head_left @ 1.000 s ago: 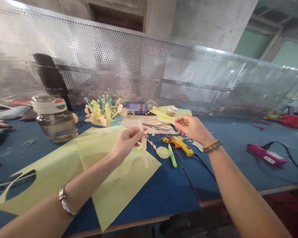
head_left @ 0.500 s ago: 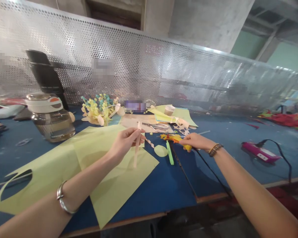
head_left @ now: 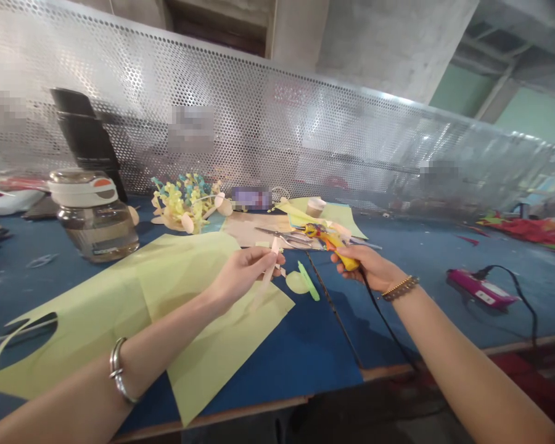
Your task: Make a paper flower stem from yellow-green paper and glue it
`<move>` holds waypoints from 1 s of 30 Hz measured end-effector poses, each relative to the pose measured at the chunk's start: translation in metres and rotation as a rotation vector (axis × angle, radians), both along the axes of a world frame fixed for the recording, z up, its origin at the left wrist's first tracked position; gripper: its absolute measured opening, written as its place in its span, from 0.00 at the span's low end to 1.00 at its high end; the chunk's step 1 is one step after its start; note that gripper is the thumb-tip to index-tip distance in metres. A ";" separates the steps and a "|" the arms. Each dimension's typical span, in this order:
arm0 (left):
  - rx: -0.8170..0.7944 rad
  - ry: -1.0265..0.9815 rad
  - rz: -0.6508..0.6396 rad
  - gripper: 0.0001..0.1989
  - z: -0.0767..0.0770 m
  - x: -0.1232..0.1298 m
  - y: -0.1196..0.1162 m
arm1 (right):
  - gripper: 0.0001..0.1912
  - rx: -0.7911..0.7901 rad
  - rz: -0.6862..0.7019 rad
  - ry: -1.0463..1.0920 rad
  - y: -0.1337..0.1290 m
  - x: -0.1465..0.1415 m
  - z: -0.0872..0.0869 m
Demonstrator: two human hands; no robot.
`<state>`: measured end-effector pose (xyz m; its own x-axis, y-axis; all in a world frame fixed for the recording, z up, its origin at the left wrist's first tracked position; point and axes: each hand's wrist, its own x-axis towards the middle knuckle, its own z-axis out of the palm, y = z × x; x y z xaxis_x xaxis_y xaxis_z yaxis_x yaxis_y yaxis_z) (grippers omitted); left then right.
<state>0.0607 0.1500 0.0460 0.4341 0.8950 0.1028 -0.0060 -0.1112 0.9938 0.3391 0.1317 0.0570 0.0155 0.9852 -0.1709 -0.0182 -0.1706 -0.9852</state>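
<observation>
Between the thumb and fingers of my left hand (head_left: 245,271) is a pale pink paper strip (head_left: 267,277), its lower end hanging over the yellow-green paper sheet (head_left: 240,345). My right hand (head_left: 367,266) is closed around the handle of a yellow hot glue gun (head_left: 337,245), which is lifted and points left toward the left hand. A black cord trails down from it. Below the gun lie a green pen-like tool (head_left: 308,281) and a pale green paper oval (head_left: 296,283). Scissors (head_left: 282,237) rest just beyond the left hand.
A clear bottle (head_left: 95,216) stands at the left before a dark container (head_left: 86,139). Yellow and teal craft flowers (head_left: 187,200) sit at the back. A paper cup (head_left: 315,207) is on coloured sheets. A magenta power strip (head_left: 481,288) lies right. Perforated metal panel (head_left: 250,123) closes the back.
My right hand has raised the hot glue gun off the table. My left hand has shifted slightly right with the paper strip, which now tilts more.
</observation>
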 end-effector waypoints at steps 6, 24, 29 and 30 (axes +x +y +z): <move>-0.013 -0.084 0.059 0.13 -0.005 0.000 0.005 | 0.09 0.226 0.180 0.122 -0.005 -0.024 0.013; -0.097 -0.218 0.204 0.12 0.001 -0.003 0.007 | 0.09 0.494 0.102 -0.172 -0.004 -0.058 -0.008; -0.057 -0.210 0.215 0.12 0.000 -0.002 0.008 | 0.09 0.469 0.115 -0.127 -0.003 -0.057 -0.013; -0.051 -0.207 0.218 0.12 0.000 -0.002 0.008 | 0.08 0.471 0.118 -0.121 -0.003 -0.057 -0.013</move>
